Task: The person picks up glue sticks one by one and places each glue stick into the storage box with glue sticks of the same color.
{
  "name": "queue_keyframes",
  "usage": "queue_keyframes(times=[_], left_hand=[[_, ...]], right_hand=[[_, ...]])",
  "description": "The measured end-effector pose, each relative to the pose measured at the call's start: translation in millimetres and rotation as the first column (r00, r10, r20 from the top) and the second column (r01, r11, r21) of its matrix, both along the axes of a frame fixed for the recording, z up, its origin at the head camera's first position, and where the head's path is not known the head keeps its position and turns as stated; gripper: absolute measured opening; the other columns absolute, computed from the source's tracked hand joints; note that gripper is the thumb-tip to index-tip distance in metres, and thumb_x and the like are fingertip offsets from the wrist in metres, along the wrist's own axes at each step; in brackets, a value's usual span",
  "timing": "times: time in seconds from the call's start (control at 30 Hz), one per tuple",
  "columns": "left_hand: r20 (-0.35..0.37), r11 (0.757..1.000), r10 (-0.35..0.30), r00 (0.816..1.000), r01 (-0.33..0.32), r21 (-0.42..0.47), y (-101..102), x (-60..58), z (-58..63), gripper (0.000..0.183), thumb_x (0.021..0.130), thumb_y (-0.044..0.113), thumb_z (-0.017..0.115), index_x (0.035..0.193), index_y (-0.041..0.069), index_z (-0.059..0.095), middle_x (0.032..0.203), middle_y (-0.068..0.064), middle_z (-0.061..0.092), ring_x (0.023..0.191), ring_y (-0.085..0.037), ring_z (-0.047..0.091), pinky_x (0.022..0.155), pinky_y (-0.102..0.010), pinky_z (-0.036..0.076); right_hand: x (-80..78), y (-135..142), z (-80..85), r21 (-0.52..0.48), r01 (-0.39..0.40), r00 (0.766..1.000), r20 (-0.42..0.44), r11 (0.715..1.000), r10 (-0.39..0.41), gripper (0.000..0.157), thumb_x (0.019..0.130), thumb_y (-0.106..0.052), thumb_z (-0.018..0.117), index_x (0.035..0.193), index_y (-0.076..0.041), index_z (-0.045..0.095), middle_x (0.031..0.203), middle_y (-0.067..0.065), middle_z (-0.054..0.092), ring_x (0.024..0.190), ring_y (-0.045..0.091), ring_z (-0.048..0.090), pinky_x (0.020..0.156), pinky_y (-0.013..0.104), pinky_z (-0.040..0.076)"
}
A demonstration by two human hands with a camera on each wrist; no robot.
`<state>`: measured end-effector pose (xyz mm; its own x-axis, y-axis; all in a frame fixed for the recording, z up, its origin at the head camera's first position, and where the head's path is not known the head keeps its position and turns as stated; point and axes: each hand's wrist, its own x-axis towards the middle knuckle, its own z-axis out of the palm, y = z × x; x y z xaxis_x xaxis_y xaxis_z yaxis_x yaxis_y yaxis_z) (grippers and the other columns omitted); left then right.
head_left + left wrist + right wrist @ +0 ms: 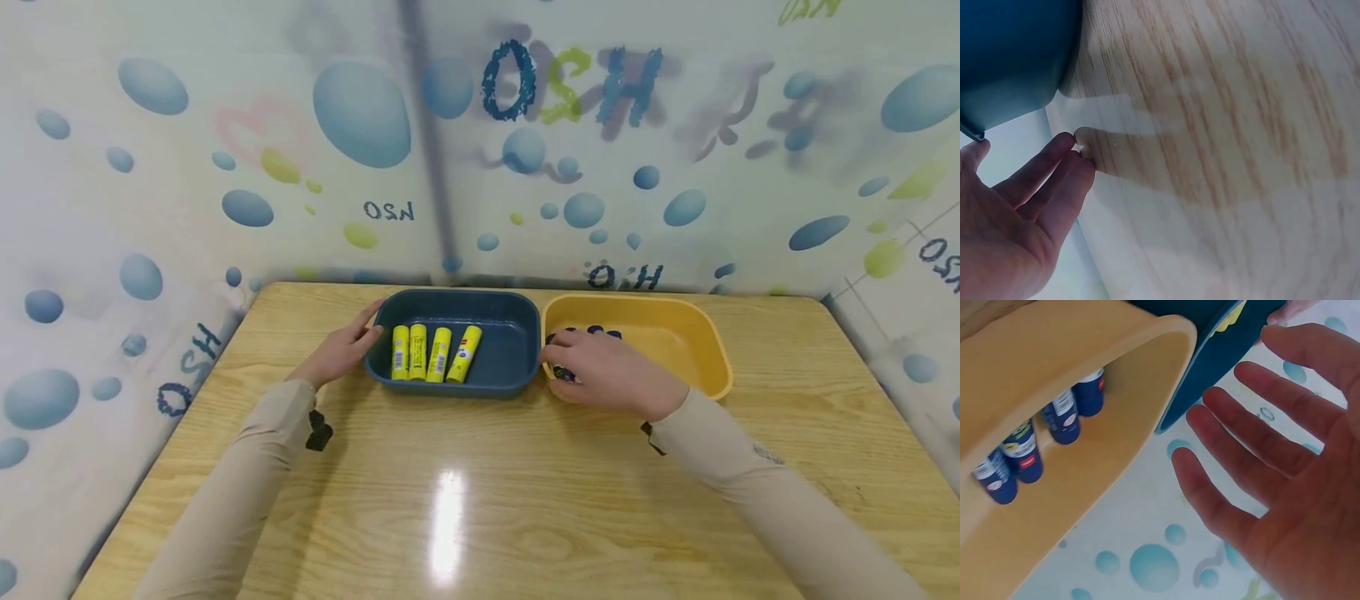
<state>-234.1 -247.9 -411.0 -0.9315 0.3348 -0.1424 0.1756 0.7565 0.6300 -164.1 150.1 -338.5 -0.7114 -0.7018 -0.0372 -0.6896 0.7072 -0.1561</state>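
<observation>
In the head view, several yellow glue sticks (pixel 417 352) lie side by side in the left half of the dark blue bin (pixel 512 343). My left hand (pixel 339 350) is at that bin's left end. In the left wrist view its thumb (pixel 975 152) touches the rim, and the other fingers extend loosely below. My right hand (pixel 611 372) is over the near left part of the yellow bin (pixel 675 342), partly covering the dark blue tubes there. The right wrist view shows several such tubes (pixel 1063 417) with white labels, and the hand's fingers (pixel 1254 440) spread and holding nothing.
Both bins stand nearly touching near the back edge of the wooden table (pixel 480 483). A wall covering (pixel 480 192) with blue bubbles and lettering rises behind and on both sides. Light reflects off the table's front.
</observation>
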Motion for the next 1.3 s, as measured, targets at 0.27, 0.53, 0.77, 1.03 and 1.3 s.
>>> queue_keyframes(times=[0.27, 0.53, 0.77, 1.03, 1.3], left_hand=[[0.016, 1.0, 0.003, 1.0, -0.003, 0.005, -3, -0.2, -0.8, 0.06, 0.106, 0.039, 0.032, 0.157, 0.019, 0.01, 0.138, -0.031, 0.044, 0.123, -0.049, 0.044, 0.101, -0.061, 0.032], [0.015, 1.0, 0.011, 1.0, -0.011, 0.002, -2, -1.6, 2.0, 0.061, 0.105, 0.043, 0.032, 0.157, 0.02, 0.01, 0.137, -0.031, 0.046, 0.121, -0.048, 0.047, 0.099, -0.06, 0.034], [0.013, 1.0, 0.014, 1.0, -0.014, 0.006, -2, -1.8, 1.6, 0.06, 0.106, 0.04, 0.034, 0.157, 0.02, 0.011, 0.137, -0.03, 0.046, 0.121, -0.046, 0.047, 0.098, -0.059, 0.035], [-0.007, 1.0, 0.007, 1.0, -0.007, -0.005, -2, 0.4, 3.2, 0.06, 0.106, 0.039, 0.033, 0.157, 0.016, 0.012, 0.13, -0.03, 0.052, 0.115, -0.045, 0.051, 0.093, -0.057, 0.039], [-0.018, 0.999, -0.012, 1.0, 0.012, -0.04, -2, -1.5, 5.2, 0.06, 0.106, 0.035, 0.036, 0.156, 0.013, 0.013, 0.127, -0.032, 0.053, 0.111, -0.045, 0.054, 0.09, -0.055, 0.042]], right_hand=[[-2.4, 21, -4.9, -0.062, 0.065, 0.996, 0.058, 0.996, -0.062, 0.031, 0.091, -0.02, 0.069, 0.117, -0.004, 0.065, 0.109, 0.011, 0.061, 0.089, 0.024, 0.059, 0.08, 0.039, 0.051], [1.7, 44, -12.4, -0.07, 0.16, 0.985, 0.067, 0.985, -0.156, 0.032, 0.091, -0.021, 0.07, 0.117, -0.004, 0.065, 0.112, 0.013, 0.062, 0.091, 0.024, 0.06, 0.081, 0.041, 0.051], [7.9, 62, -16.7, -0.093, 0.21, 0.973, 0.116, 0.973, -0.199, 0.031, 0.091, -0.017, 0.069, 0.118, -0.002, 0.064, 0.113, 0.015, 0.062, 0.096, 0.029, 0.061, 0.082, 0.046, 0.051], [8.3, 76, -21.5, -0.078, 0.272, 0.957, 0.129, 0.959, -0.26, 0.031, 0.092, -0.015, 0.066, 0.119, 0.0, 0.063, 0.117, 0.019, 0.061, 0.101, 0.033, 0.06, 0.087, 0.049, 0.049], [3.7, 87, -22.6, -0.055, 0.308, 0.947, 0.114, 0.95, -0.301, 0.036, 0.092, -0.016, 0.068, 0.122, 0.002, 0.061, 0.12, 0.022, 0.059, 0.106, 0.038, 0.057, 0.091, 0.052, 0.046]])
